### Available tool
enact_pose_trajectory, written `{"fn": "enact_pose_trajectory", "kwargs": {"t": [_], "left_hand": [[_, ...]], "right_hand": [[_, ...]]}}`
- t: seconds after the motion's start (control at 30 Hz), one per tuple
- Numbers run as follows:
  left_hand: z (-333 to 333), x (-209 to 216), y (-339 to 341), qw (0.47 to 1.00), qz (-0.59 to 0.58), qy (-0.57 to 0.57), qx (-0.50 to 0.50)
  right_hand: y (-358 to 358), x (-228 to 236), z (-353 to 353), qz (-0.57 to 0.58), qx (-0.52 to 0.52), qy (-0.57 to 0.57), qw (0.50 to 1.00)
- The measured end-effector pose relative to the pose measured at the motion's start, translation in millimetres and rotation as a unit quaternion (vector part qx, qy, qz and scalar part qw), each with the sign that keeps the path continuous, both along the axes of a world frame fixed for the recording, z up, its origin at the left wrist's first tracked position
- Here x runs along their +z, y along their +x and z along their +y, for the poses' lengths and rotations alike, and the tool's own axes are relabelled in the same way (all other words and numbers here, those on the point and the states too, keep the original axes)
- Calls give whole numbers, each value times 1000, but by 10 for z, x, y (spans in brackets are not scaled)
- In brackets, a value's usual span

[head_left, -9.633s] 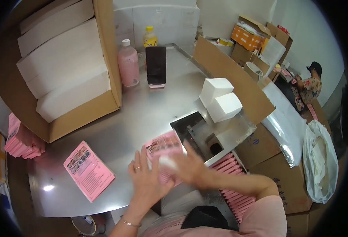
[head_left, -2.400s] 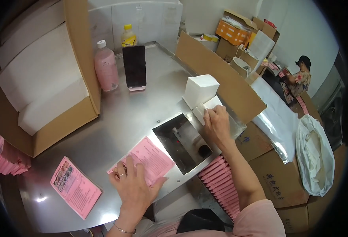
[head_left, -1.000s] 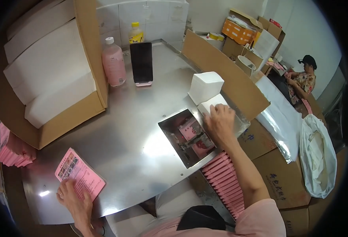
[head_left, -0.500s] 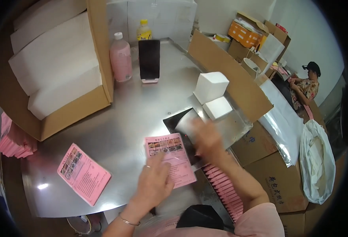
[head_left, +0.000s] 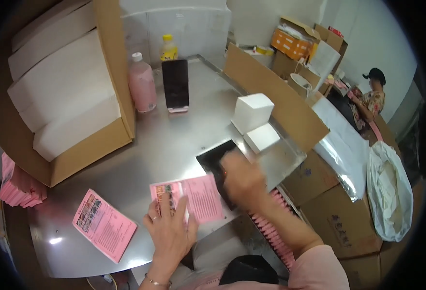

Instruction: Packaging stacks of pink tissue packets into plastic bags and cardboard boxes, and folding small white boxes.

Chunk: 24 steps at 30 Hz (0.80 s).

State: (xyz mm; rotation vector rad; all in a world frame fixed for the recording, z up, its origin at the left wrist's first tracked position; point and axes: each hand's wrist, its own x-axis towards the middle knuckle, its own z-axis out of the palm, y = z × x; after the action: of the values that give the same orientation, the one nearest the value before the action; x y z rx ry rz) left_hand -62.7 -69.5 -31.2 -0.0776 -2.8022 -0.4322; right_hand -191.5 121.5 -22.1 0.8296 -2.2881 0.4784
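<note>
My left hand [head_left: 171, 229] lies on a pink printed paper packet [head_left: 204, 198] on the metal table, fingers spread. A white strip shows beside its fingertips, between the packet's picture side and its text side; I cannot make out what it is. My right hand [head_left: 244, 181], smeared by motion, is over a black rectangular area [head_left: 216, 157] of the table, right of the packet. Its fingers look curled, but whether they hold anything cannot be seen. Two white napkin stacks [head_left: 254, 113] stand beyond it. At the left lies a pile of pink printed packets [head_left: 105, 224].
An open carton [head_left: 89, 157] full of white napkins stands at the left, with pink packets [head_left: 19, 186] beside it. A phone [head_left: 176, 86] on a stand and a pink bottle [head_left: 142, 84] are behind. Pink packets [head_left: 276, 232] fill a box below my right arm. A person [head_left: 370, 99] sits far right.
My right hand has moved slightly down, and the white bundle seen in it earlier no longer shows. My left hand and the packet have shifted left; the packet now lies turned and wider.
</note>
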Motion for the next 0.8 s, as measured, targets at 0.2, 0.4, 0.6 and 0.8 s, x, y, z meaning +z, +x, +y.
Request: {"fn": "enact_pose_trajectory", "kwargs": {"t": [0.2, 0.4, 0.6, 0.8], "left_hand": [[72, 31, -100, 995, 88, -36, 35], [58, 144, -54, 999, 33, -13, -29], [48, -150, -125, 983, 67, 36, -170], [-157, 134, -74, 994, -5, 52, -99]], "right_hand": [[-668, -245, 780, 4, -214, 90, 973], [-728, -245, 888, -28, -201, 26, 979], [-467, -169, 731, 28, -85, -45, 995], [777, -214, -86, 21, 288, 123, 949]]}}
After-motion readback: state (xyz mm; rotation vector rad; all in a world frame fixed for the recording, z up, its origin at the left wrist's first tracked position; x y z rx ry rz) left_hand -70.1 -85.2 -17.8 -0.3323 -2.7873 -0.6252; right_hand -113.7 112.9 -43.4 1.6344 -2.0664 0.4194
